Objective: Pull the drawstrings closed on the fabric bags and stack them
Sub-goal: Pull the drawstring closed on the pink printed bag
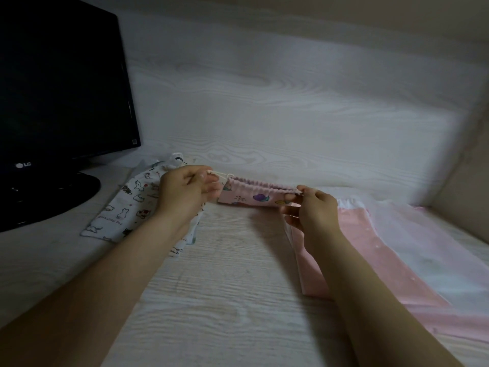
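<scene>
**Pink drawstring bag (pixel 254 197) stretched between two hands, mouth only part gathered**

Held just above the tabletop (pixel 225 300), near its middle, with the ruffled mouth edge turned up. Pinched at one end by the fingers (pixel 205 182) of the left hand (pixel 182 194), closed on the pale cord (pixel 222 176). Gripped at the other end by the right hand (pixel 317 210), thumb and forefinger nipped on the corner of the channel, cord or cloth there impossible to tell apart.

Likely trouble from here:
- a slip of the thin cord out of the left pinch under a hard tug;
- a pull on one side alone, bunching the cloth unevenly and jamming the channel;
- a loosened right grip, dragging the whole bag leftward instead of closing it.

Looks flat and slack, with nothing showing inside. Flanked on the left by a cat-print bag (pixel 127 207), lying flat beside the monitor (pixel 60 88) stand, top apparently bunched, contents unseen. Bordered on the right by what look like pink bags (pixel 370 260) spread flat, touching or overlapping, number and contents unclear.
</scene>
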`<move>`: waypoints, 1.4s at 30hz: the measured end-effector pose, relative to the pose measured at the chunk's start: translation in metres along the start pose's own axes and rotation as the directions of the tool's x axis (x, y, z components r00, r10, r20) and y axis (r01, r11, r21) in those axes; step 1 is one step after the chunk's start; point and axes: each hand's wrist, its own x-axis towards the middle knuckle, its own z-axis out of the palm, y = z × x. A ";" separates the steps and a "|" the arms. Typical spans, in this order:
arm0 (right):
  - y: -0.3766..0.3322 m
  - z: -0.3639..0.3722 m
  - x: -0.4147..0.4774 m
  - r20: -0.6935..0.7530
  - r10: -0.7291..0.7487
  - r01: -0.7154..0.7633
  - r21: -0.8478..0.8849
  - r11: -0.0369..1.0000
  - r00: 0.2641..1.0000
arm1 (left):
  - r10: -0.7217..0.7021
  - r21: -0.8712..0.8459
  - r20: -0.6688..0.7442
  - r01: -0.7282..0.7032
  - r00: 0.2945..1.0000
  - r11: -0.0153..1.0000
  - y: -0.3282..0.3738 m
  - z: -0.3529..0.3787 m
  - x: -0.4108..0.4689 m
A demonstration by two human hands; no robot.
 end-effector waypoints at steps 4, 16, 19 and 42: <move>0.000 0.003 -0.001 0.013 0.005 -0.005 0.004 1.000 1.000 | -0.153 -0.303 0.079 0.170 0.985 0.938 0.007 0.006 0.000; -0.003 0.003 0.000 -0.058 0.039 -0.016 0.349 0.937 0.998 | -0.429 -0.697 0.084 0.361 0.899 0.620 0.016 0.005 0.007; 0.000 0.001 0.005 -0.140 0.085 -0.020 0.412 0.911 0.987 | -0.444 -0.676 0.019 0.338 0.896 0.655 0.011 0.003 0.015; 0.024 0.014 0.007 0.509 -0.327 0.567 -0.817 0.108 0.796 | 0.493 0.696 0.507 -0.673 0.707 0.250 -0.020 0.006 0.003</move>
